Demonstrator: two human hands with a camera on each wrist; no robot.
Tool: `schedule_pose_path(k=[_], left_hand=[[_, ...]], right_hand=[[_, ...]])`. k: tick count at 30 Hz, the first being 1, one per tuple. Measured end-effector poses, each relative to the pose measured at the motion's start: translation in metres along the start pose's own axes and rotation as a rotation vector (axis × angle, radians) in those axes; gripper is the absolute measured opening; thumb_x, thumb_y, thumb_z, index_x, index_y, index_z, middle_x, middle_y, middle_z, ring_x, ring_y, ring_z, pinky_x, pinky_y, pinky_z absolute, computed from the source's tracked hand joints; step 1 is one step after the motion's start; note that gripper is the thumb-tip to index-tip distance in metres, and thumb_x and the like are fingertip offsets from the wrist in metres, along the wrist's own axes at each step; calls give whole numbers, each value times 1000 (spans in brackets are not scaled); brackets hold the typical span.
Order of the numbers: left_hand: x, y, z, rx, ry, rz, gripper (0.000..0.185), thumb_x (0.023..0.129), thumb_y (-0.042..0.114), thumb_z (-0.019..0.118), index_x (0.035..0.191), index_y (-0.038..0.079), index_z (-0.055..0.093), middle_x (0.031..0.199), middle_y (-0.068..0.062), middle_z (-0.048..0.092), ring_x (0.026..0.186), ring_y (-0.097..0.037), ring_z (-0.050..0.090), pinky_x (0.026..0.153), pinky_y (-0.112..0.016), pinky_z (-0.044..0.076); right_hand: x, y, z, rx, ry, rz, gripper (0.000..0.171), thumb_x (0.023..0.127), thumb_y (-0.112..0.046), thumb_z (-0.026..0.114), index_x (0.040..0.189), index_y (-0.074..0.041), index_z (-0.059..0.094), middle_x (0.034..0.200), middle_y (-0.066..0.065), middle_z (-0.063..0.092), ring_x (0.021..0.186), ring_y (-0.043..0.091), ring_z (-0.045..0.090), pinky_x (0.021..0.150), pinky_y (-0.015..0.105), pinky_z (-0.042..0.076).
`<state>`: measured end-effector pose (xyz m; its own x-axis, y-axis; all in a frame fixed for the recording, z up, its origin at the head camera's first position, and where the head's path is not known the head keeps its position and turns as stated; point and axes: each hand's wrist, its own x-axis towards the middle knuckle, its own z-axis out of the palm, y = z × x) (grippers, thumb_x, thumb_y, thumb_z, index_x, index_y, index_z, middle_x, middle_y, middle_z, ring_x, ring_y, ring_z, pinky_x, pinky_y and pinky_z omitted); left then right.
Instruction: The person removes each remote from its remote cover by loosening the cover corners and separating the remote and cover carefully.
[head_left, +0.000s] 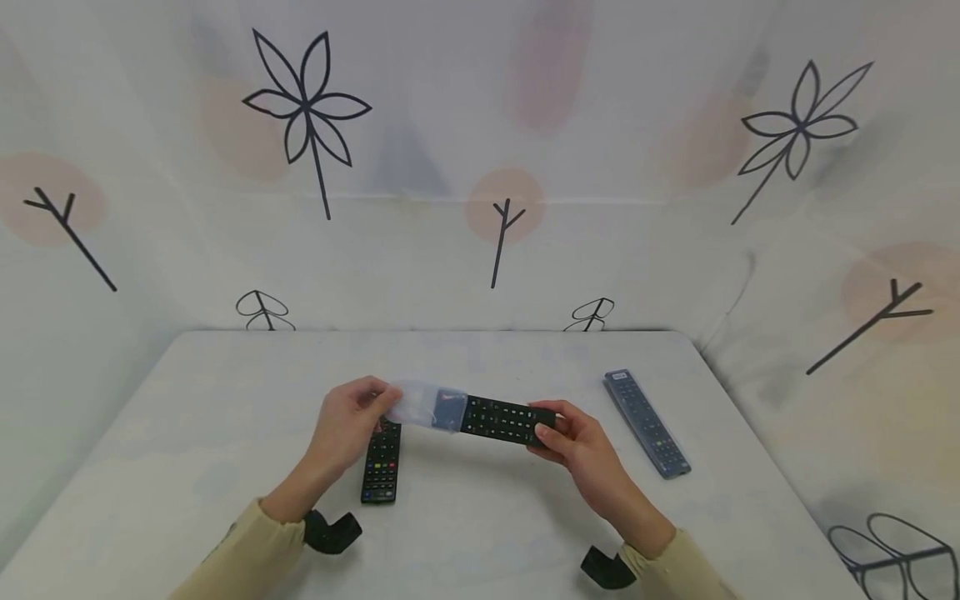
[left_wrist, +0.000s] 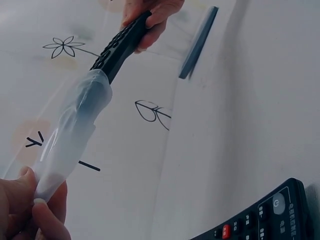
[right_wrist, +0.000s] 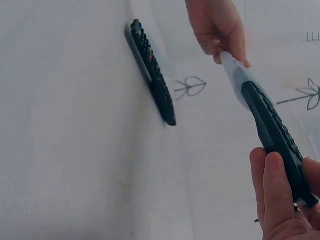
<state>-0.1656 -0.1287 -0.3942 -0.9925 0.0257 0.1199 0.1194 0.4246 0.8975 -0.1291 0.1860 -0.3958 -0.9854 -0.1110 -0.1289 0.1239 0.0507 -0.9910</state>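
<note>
A black remote [head_left: 504,418] [left_wrist: 120,45] [right_wrist: 277,134] hangs level above the white table [head_left: 225,392]. Its left end sits inside a clear soft sleeve [head_left: 426,405] [left_wrist: 72,130] [right_wrist: 234,75]. My left hand [head_left: 347,427] [left_wrist: 30,212] [right_wrist: 216,27] pinches the sleeve's free end. My right hand [head_left: 579,443] [left_wrist: 152,15] [right_wrist: 282,197] grips the remote's bare right end. A second black remote [head_left: 381,463] [left_wrist: 260,220] [right_wrist: 152,72] lies on the table under my left hand.
A third remote in a bluish cover [head_left: 647,422] [left_wrist: 198,42] lies at the right of the table. Patterned white cloth [head_left: 480,167] walls in the table at the back and both sides.
</note>
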Motion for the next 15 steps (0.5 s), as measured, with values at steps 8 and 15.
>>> schedule_pose_path(k=[8, 15], left_hand=[[-1, -7, -8, 41, 19, -42, 20, 98, 28, 65, 100, 10, 72, 85, -4, 65, 67, -22, 57, 57, -28, 44], [1, -16, -26, 25, 63, -105, 23, 100, 28, 62, 104, 7, 70, 92, -9, 67, 73, -22, 59, 60, -29, 44]], right_hand=[[-1, 2, -6, -6, 6, 7, 36, 98, -1, 57, 134, 0, 54, 129, 23, 58, 110, 29, 64, 89, 34, 54], [-3, 4, -17, 6, 94, 25, 34, 99, 1, 56, 133, 1, 53, 131, 23, 56, 111, 28, 62, 88, 33, 54]])
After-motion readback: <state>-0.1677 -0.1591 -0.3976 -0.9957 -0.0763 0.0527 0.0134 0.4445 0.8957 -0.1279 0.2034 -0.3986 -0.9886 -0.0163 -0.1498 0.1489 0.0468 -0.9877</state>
